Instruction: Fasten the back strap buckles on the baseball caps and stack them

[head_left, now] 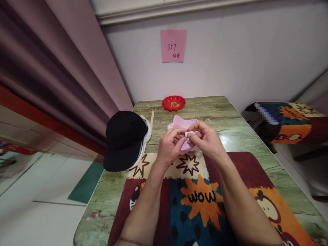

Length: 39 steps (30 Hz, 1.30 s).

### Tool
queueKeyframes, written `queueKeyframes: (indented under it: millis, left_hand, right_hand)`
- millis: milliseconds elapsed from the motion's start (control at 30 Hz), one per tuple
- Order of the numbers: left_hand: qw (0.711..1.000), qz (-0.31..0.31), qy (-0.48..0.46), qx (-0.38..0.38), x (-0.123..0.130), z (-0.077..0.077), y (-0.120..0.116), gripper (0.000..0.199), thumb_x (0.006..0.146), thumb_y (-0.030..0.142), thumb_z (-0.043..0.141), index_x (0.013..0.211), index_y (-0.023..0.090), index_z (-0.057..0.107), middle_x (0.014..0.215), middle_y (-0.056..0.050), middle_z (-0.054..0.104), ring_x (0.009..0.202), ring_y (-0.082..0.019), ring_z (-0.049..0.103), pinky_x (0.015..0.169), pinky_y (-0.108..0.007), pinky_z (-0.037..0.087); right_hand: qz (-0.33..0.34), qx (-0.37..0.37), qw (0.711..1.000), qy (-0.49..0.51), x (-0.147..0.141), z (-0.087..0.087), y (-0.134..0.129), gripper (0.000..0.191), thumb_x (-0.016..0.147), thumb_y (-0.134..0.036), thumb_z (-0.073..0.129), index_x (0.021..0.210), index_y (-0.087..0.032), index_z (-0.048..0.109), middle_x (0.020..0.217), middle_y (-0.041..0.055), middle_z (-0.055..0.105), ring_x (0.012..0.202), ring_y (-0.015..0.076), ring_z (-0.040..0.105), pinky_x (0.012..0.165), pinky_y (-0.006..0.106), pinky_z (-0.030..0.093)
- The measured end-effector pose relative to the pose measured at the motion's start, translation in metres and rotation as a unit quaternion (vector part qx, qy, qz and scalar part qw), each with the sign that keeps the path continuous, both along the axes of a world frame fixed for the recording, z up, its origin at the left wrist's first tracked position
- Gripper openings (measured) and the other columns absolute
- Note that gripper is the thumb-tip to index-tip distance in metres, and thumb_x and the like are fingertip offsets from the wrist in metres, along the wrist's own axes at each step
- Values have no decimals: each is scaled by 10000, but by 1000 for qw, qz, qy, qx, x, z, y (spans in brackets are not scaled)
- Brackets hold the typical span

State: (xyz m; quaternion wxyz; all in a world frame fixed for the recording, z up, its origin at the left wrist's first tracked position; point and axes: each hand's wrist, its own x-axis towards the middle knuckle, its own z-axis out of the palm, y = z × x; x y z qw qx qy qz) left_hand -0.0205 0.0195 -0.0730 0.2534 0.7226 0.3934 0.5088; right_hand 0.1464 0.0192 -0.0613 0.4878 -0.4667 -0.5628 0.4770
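Observation:
In front of me, my left hand [171, 142] and my right hand [206, 138] meet above the middle of the table. Their thumbs and fingertips pinch a small whitish piece [189, 134] between them. I cannot make out whether this piece is part of the pink item below. That smooth, light pink item [180, 120] has a raised, curved edge. It lies right under and behind my fingers, which hide much of it, so its kind is unclear.
A black cap [125, 140] rests over white ones at the table's left edge. At the back stands a red scalloped dish [173, 103]. A colourful mat [188, 201] covers the front of the green marbled table [217, 111]. A pink note [173, 46] hangs on the wall.

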Motion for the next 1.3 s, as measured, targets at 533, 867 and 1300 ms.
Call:
queueKeyframes:
  millis: [533,867,1300]
  left_hand:
    - [993,-7,82,87,-2,-3,1,205,917,118,627,1087,201,705,997,-55,719,781,-134,649,737,-250,521]
    - [982,19,-118,-144,7,-1,-2,167,785,261,789,917,187,720,744,4,684,595,-99,598,576,-200,497]
    - [922,-32,-242,-302,10,9,-5,210,740,297,759,867,143,691,600,0,661,513,-109,610,475,-196,522]
  right_hand:
    - [1,-41,999,3,-1,2,-2,176,765,-325,707,842,-209,599,583,-2,690,562,185,723,555,266,591]
    - [-9,39,994,-98,5,-3,2,138,841,-343,659,849,-223,592,529,-42,601,465,131,569,495,240,469]
    - [-34,49,991,-122,1,-2,1,155,834,-365,676,835,-223,615,540,-34,600,484,139,564,477,241,411]
